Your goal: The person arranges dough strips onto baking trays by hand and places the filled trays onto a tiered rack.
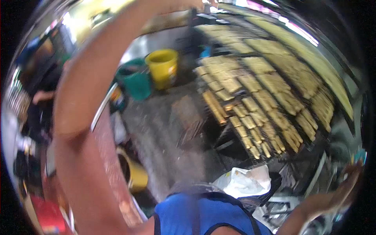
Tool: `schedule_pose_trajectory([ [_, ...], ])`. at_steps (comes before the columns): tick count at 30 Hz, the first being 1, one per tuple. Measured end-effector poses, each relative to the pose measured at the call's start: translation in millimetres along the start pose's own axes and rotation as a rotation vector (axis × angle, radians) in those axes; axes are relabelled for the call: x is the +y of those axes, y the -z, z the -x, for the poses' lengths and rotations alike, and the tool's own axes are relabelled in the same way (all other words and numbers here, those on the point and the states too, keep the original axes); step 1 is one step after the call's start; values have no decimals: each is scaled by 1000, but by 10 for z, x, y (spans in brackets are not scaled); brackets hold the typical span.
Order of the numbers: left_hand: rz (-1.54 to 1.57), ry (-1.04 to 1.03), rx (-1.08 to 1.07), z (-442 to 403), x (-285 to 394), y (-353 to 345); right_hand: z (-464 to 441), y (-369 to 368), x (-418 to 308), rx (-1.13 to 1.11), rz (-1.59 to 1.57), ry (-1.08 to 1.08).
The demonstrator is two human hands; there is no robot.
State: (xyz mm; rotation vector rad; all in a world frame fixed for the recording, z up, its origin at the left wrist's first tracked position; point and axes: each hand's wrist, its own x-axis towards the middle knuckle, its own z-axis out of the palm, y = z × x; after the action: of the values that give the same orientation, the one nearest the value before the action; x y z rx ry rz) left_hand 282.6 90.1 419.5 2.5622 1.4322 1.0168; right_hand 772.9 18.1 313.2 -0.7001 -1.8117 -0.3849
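Note:
My left arm is raised and arches over the left side of the head view. My left hand (192, 3) is at the top edge, beyond the far end of the racks; it is mostly cut off and blurred. Low at the right edge is my right hand (349, 174), dark and smeared, with a small light-blue object (359, 156) at its fingertips. Whether it grips that object cannot be made out. Between my arms, rows of golden-yellow oblong pieces (270, 84) lie on dark racks, nearest to neither hand's visible fingers.
A green bucket (135, 80) and a yellow bucket (161, 68) stand on the dark floor (164, 129). A yellow container (137, 176) lies tilted beside a reddish ledge (109, 168). A white plastic bag (244, 182) is before my body. Another person (43, 78) is at left.

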Motion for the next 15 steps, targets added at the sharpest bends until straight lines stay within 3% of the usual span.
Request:
schedule_pose_trajectory([
  [2, 88, 163, -38, 995, -673, -429, 594, -134, -120, -194, -92, -170],
  [3, 303, 329, 239, 1581, -1038, -1042, 816, -214, -180, -317, -143, -269],
  [7, 350, 763, 482, 3257, -1302, -2396, 1135, -876, -113, -911, -413, -570],
  [9, 627, 1012, 655, 3932, -816, -2989, 1265, -1617, -186, -1213, -575, -671],
  [10, 627, 1124, 702, 4275, -540, -3242, 1416, -1993, -190, -1247, -638, -754],
  [11, 838, 1242, 931, 4405, -116, -3400, 1605, -2361, -162, -1285, -699, -835],
  [15, 741, 1470, 1405, 4975, 1260, -4139, 2151, -3427, -138, -1498, -810, -637],
])
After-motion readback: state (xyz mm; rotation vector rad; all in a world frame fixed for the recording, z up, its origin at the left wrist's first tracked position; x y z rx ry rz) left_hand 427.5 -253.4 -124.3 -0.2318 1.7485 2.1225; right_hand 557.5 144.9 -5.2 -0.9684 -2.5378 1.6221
